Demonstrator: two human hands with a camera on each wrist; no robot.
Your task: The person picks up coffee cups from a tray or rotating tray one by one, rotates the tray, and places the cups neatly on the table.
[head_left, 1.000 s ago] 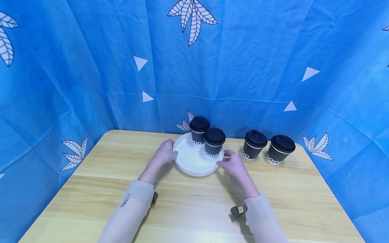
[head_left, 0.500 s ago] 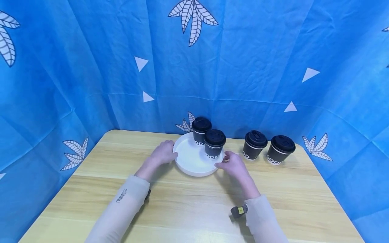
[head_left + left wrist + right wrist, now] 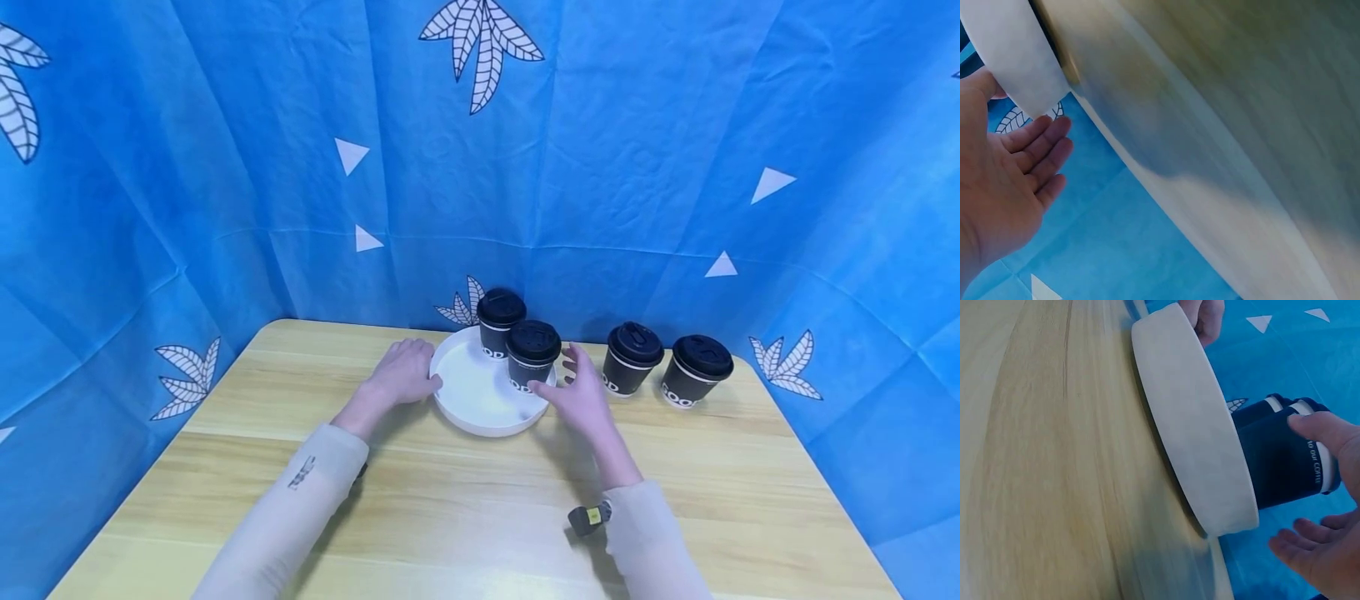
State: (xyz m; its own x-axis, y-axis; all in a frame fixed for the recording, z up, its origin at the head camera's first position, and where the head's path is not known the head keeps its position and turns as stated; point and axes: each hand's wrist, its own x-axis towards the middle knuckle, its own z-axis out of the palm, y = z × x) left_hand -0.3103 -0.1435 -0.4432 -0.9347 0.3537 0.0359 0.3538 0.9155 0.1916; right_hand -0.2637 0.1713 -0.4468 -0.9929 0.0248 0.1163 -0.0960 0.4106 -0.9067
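Observation:
A round white tray (image 3: 480, 408) with a raised rim lies on the table, bearing two dark lidded paper coffee cups: a front cup (image 3: 531, 371) and a rear cup (image 3: 495, 337), both upright. At the tray's left side, my left hand (image 3: 405, 372) holds the rim. In the left wrist view its thumb passes behind the wall and its fingertips meet the outside. My right hand (image 3: 587, 402) is spread beside the front cup. The right wrist view shows its thumb (image 3: 1316, 428) by that cup and its other fingers apart from it.
Two more lidded coffee cups, a left one (image 3: 630, 358) and a right one (image 3: 692, 371), stand upright right of the tray. The wooden table (image 3: 465, 508) ends at a blue patterned curtain (image 3: 600, 167) behind and on both sides.
My right hand has let go of the tray's right rim, and its fingers have spread up beside the front cup. The left forearm has swung left while that hand stays at the rim.

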